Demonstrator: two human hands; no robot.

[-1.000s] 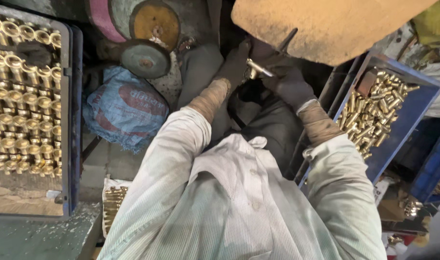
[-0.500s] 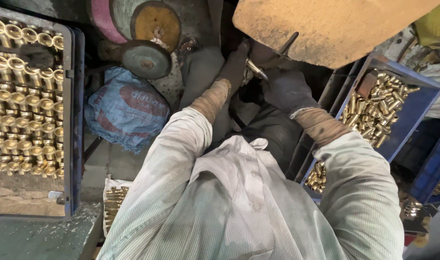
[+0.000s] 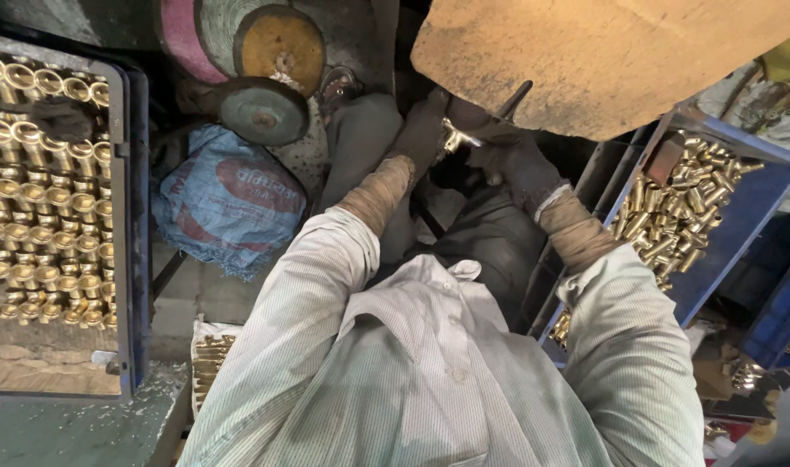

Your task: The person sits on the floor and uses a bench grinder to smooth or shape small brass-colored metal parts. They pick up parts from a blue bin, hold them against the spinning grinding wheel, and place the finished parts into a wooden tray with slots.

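Left hand (image 3: 425,130) and right hand (image 3: 507,151), both gloved, fingers clamped on a small brass fitting (image 3: 454,138) at upper centre, under the big buffing wheel (image 3: 603,60), blue crate of brass parts (image 3: 750,207) at right

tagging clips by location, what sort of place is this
Probably a metal polishing workshop: the hands hold a small metal part at a big buffing wheel, with trays of brass fittings at either side and spare discs nearby.

Brass fitting (image 3: 454,138) in hands: bright, polished metal. Left hand (image 3: 421,130) and right hand (image 3: 503,147): dark, grimy, matt cloth gloves. Big wheel (image 3: 603,60): tan, rough, fibrous face. Fittings in left tray (image 3: 40,182): glossy brass. Loose fittings in blue bin (image 3: 672,207): duller brass. Sack (image 3: 226,199): woven plastic, crumpled, dusty. Shirt (image 3: 412,380): thin striped cloth.
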